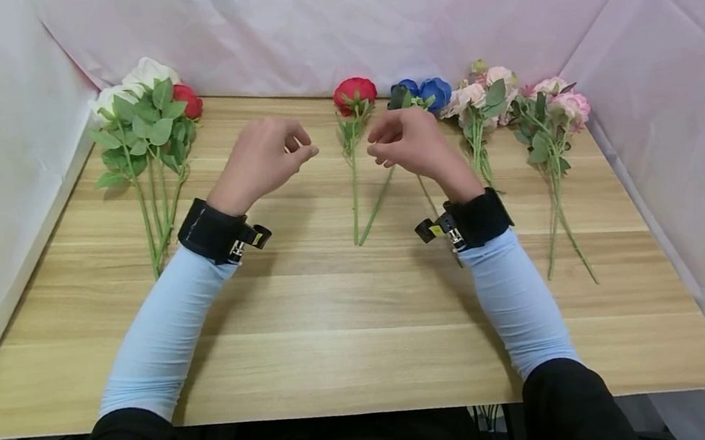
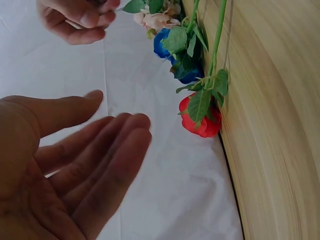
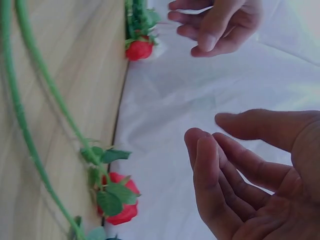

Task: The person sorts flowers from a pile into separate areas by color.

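Both arms in pale blue sleeves reach over the light wooden desk (image 1: pixel 340 337); the left hand (image 1: pixel 263 156) and right hand (image 1: pixel 412 142) hover above it, fingers loosely relaxed, holding nothing. Between them lies the single red artificial rose on a green stem (image 1: pixel 351 97), with the blue artificial rose (image 1: pixel 426 92) partly hidden behind the right hand. Farther off, a bunch of white and red roses (image 1: pixel 143 99) lies far left and pink rose sprays (image 1: pixel 508 97) far right, before the white cloth backdrop (image 1: pixel 368 15).
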